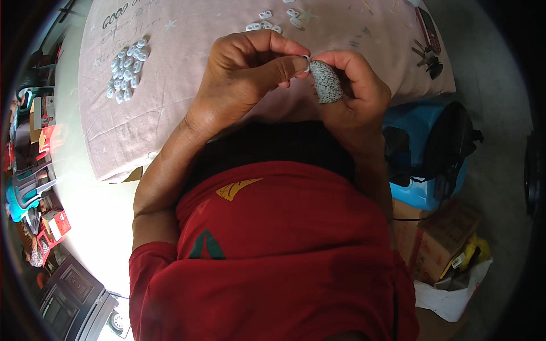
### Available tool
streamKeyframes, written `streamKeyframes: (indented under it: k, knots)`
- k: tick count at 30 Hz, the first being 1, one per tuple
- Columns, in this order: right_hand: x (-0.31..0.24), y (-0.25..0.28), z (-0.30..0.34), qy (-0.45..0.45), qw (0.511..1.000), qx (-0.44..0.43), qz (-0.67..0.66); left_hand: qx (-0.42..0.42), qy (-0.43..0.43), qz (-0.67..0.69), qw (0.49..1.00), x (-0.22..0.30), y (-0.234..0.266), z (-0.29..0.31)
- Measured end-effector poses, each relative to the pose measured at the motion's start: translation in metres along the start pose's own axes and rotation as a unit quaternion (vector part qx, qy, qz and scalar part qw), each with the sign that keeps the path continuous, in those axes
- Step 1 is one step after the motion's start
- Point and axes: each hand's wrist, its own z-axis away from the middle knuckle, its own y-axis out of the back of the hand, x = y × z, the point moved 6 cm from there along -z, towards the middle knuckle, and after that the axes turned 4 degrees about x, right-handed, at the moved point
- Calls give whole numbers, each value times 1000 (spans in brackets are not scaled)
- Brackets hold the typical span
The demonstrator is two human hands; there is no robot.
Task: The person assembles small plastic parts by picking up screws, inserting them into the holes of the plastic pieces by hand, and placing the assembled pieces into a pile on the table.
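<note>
Red shirt (284, 221) before the desk (176, 74); small white piece (308, 63) held above the desk, towards its near edge
Head view: left hand (242, 79) pinches the piece between thumb and finger; right hand (363, 94), thumb in a speckled cover (328, 84), meets it, its grip hard to tell; likely light, stiff and slippery, so best taken by its rim.

Floor (96, 227) blown white at left — dim right, black fisheye rim

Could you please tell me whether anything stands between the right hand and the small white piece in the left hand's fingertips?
Nothing visible does: the right hand is close beside the small white piece, though contact is unclear.
</note>
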Motion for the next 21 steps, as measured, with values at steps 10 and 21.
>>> streamKeyframes:
  k: [10, 21]
  knots:
    - [-5, -5, -1, 54, 997, -15, 59, 36, -51, -83, 995, -5, 3, 1]
    - [7, 0, 3, -118, 982, -33, -146, 15, 56, -16, 998, -8, 4, -1]
